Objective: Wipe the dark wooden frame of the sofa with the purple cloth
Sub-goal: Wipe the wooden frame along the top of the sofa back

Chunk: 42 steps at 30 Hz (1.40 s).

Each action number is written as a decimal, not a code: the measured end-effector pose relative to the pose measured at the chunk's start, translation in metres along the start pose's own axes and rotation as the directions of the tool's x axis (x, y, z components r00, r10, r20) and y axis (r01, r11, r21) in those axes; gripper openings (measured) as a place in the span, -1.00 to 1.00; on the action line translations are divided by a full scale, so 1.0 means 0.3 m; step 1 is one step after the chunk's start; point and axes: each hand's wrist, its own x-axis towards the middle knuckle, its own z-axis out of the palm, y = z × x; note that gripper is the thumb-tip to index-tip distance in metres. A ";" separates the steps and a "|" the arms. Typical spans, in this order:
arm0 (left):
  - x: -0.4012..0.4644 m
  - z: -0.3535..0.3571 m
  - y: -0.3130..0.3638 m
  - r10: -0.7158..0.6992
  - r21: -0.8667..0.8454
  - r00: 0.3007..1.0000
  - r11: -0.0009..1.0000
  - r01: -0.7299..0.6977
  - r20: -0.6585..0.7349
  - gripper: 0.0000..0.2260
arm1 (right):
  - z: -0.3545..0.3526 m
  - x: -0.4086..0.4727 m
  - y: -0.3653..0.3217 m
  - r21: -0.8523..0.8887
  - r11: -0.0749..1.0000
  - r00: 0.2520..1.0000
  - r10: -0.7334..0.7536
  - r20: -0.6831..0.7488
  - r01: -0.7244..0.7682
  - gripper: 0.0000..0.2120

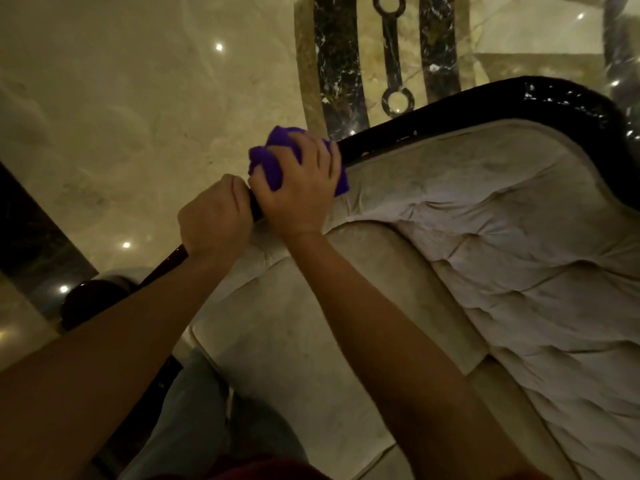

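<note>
The sofa's dark wooden frame (450, 109) runs as a glossy curved rail from lower left to upper right along the cream upholstery. My right hand (298, 192) presses the bunched purple cloth (270, 161) onto the rail near the image centre. Just to its left, my left hand (214, 220) is closed around the same rail. The stretch of rail under both hands is hidden. A rounded dark end of the frame (93, 299) shows at lower left.
The cream tufted sofa back (519, 271) fills the right side, with a padded arm cushion (294, 323) below my forearms. A polished beige marble floor (121, 116) with a dark inlaid pattern (391, 64) lies beyond. My legs in light trousers (194, 417) are at the bottom.
</note>
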 end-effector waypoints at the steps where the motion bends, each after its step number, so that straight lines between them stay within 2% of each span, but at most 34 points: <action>1: -0.002 0.000 0.000 -0.025 -0.023 1.000 0.999 0.025 -0.009 -0.70 | -0.019 0.005 0.022 -0.008 0.995 0.993 -0.102 0.054 0.103 -0.68; 3: -0.009 0.002 -0.004 -0.031 -0.049 0.999 0.998 0.029 -0.034 -0.64 | -0.090 0.078 0.151 -0.088 0.951 0.944 -0.278 0.177 0.296 -0.63; 4: -0.010 0.003 -0.007 -0.026 -0.054 0.999 0.998 0.024 -0.035 -0.60 | -0.139 0.136 0.234 -0.159 0.940 0.942 -0.270 0.196 0.303 -0.62; 7: -0.013 0.004 0.005 -0.002 -0.040 1.000 0.999 0.001 -0.031 -0.53 | -0.288 0.295 0.459 -0.442 0.887 0.991 -0.119 0.054 0.131 -0.58; 9: -0.004 0.003 -0.001 0.005 -0.038 1.000 0.999 -0.006 -0.024 -0.53 | -0.310 0.320 0.473 -0.527 0.847 0.995 -0.094 -0.025 0.067 -0.59; 10: 0.000 0.004 -0.005 0.014 -0.041 1.000 0.999 -0.014 -0.014 -0.53 | -0.290 0.309 0.442 -0.528 0.849 0.995 -0.055 -0.083 0.003 -0.62; 12: 0.000 0.000 -0.009 0.012 -0.057 1.000 0.998 -0.011 0.027 -0.51 | -0.210 0.242 0.311 -0.413 0.896 0.980 0.102 -0.172 -0.166 -0.68; 14: -0.001 -0.010 -0.005 -0.004 -0.064 0.999 0.998 0.008 0.053 -0.53 | -0.094 0.134 0.146 -0.241 0.951 0.977 0.166 -0.131 -0.193 -0.68; 16: 0.002 -0.018 0.003 0.010 -0.053 0.999 0.999 -0.007 0.046 -0.61 | -0.029 0.056 0.039 -0.145 0.982 0.992 0.120 -0.034 -0.124 -0.65; 17: 0.002 -0.022 0.005 0.019 -0.060 0.999 0.998 -0.016 0.038 -0.64 | -0.030 0.049 0.038 -0.139 0.989 0.999 0.049 0.019 -0.046 -0.63; 19: 0.004 -0.023 0.009 0.030 -0.080 0.999 0.996 -0.029 0.022 -0.64 | -0.097 0.093 0.127 -0.209 0.957 0.964 -0.158 0.212 0.202 -0.57; 20: 0.005 -0.023 0.009 0.029 -0.091 0.999 0.996 -0.027 0.020 -0.63 | -0.145 0.142 0.201 -0.265 0.915 0.926 -0.221 0.306 0.305 -0.55; 21: 0.006 -0.023 0.009 0.019 -0.103 1.000 0.995 -0.017 0.019 -0.61 | -0.198 0.203 0.281 -0.330 0.884 0.915 -0.215 0.341 0.331 -0.54; 24: 0.005 -0.035 0.018 0.010 -0.118 1.000 0.993 -0.008 0.015 -0.61 | -0.363 0.365 0.495 -0.570 0.805 0.981 -0.068 0.184 0.163 -0.49; 26: 0.009 -0.050 0.020 0.031 -0.106 0.996 0.994 -0.022 0.079 -0.62 | -0.388 0.400 0.516 -0.657 0.753 0.995 0.029 0.091 0.038 -0.46; 29: 0.005 -0.049 0.004 0.134 -0.119 0.980 0.986 -0.118 0.144 -0.60 | -0.288 0.373 0.376 -0.629 0.744 0.968 0.246 -0.055 -0.225 -0.50; 31: -0.003 -0.033 -0.007 0.206 -0.126 0.969 0.974 -0.189 0.136 -0.62 | -0.189 0.303 0.259 -0.542 0.792 0.956 0.282 -0.083 -0.281 -0.57; 33: -0.002 -0.011 -0.017 0.233 -0.103 0.961 0.970 -0.219 0.150 -0.63 | -0.096 0.223 0.153 -0.442 0.855 0.962 0.253 -0.100 -0.271 -0.60; 36: -0.001 0.014 -0.035 0.217 -0.089 0.939 0.976 -0.200 0.267 -0.66 | -0.041 0.143 0.079 -0.368 0.904 0.976 0.208 -0.067 -0.218 -0.52; 38: 0.017 0.012 -0.042 0.254 -0.111 0.923 0.966 -0.231 0.290 -0.65 | -0.078 0.143 0.113 -0.363 0.927 0.993 0.112 0.037 -0.091 -0.55; 40: 0.065 -0.003 -0.002 0.333 -0.130 0.896 0.943 -0.307 0.293 -0.59 | -0.145 0.158 0.179 -0.423 0.904 0.979 0.029 0.203 0.061 -0.59; 42: 0.142 0.001 0.112 0.408 -0.160 0.859 0.913 -0.376 0.309 -0.56 | -0.250 0.234 0.275 -0.502 0.860 0.964 0.050 0.259 0.090 -0.58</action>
